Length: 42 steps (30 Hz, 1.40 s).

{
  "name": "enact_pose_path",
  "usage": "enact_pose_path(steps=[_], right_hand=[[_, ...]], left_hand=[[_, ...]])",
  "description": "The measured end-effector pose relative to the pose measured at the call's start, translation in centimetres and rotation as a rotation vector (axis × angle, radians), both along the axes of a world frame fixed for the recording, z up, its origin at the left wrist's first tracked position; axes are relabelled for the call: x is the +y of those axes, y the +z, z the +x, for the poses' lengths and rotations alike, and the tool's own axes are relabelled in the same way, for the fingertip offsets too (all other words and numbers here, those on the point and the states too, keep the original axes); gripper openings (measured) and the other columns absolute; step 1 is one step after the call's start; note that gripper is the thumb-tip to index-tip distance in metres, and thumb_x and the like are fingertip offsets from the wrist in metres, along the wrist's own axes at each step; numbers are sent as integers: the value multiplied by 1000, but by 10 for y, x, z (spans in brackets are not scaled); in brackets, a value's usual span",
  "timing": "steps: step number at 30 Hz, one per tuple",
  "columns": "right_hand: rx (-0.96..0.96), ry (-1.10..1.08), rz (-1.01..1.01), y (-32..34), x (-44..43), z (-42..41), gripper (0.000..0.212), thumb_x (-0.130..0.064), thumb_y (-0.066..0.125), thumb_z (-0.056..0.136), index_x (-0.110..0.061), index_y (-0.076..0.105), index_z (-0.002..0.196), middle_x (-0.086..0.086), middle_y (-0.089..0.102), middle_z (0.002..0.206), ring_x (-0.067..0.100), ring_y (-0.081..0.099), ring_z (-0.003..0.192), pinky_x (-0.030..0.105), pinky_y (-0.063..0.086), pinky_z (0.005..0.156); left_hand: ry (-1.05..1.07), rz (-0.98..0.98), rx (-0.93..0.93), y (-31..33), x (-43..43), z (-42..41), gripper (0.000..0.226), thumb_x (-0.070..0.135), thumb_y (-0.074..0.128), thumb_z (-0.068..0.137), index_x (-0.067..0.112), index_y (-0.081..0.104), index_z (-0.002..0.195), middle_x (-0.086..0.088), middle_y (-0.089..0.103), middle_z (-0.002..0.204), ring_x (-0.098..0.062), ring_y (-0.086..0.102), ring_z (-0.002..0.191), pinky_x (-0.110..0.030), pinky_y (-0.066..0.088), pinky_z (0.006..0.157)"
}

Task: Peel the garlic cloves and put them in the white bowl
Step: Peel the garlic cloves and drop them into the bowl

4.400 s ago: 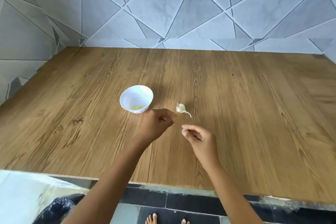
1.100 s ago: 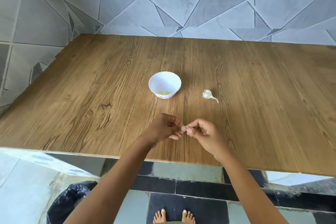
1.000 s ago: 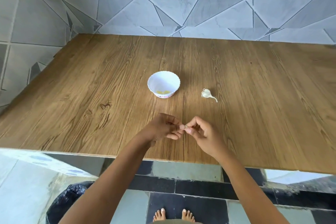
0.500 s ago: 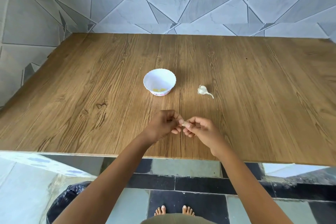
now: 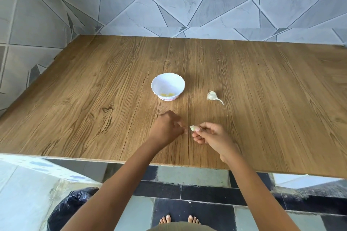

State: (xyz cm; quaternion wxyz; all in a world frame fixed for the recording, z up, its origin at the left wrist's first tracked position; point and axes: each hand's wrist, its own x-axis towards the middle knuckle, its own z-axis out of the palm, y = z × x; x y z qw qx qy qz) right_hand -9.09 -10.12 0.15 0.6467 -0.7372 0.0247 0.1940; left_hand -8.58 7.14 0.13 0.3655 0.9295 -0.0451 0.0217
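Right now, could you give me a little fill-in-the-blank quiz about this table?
1. The white bowl stands to the ____ of the garlic bulb.
2. Of the left hand and right hand, the garlic clove is in the ____ one's grip.
3. The yellowish peeled cloves lie inside the ____.
Missing words: left; right; bowl.

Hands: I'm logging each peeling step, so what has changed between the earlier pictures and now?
The left hand has drawn away leftward from the clove, which both hands pinched together half a second ago. The right hand still pinches it. Whether the left hand carries off skin is too blurred to tell. The bowl and the garlic bulb stay put on the table.
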Motion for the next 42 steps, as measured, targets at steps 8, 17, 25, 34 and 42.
enact_pose_path(steps=[8,17,25,34,42], right_hand=[[20,17,64,-2,1,2,10,-10,58,91,-8,67,89,2,71,75,9,67,68,18,53,63],[-507,-41,-506,-22,6,2,14,-26,77,76,-20,67,69,-11,62,61,2,52,53,18,40,49],[-399,-40,-377,-24,9,5,16,0,63,85,-11,71,95,-3,69,83,12,67,76,29,57,70],[-442,-66,-388,-22,4,-2,11,-4,65,85,-12,71,91,-14,64,77,5,62,72,12,48,65],[-477,-84,-382,-23,1,-9,11,-6,65,85,-13,71,91,-9,67,81,-1,60,74,5,44,66]], left_hand=[[-35,-581,389,12,-3,1,6,4,72,80,6,69,85,-17,69,80,-20,65,70,-25,57,69],[-14,-553,394,13,10,0,15,-8,64,82,7,67,81,-8,68,72,-13,66,70,-23,56,69],[32,-322,257,6,3,0,17,-6,65,78,10,71,77,-5,71,72,-15,68,72,-28,58,75],[-146,-3,211,9,-9,-1,12,5,71,78,11,73,89,1,72,81,-1,61,69,-12,49,70],[-176,224,137,9,-15,0,5,13,71,77,17,70,79,7,63,88,-8,58,79,-26,48,74]])
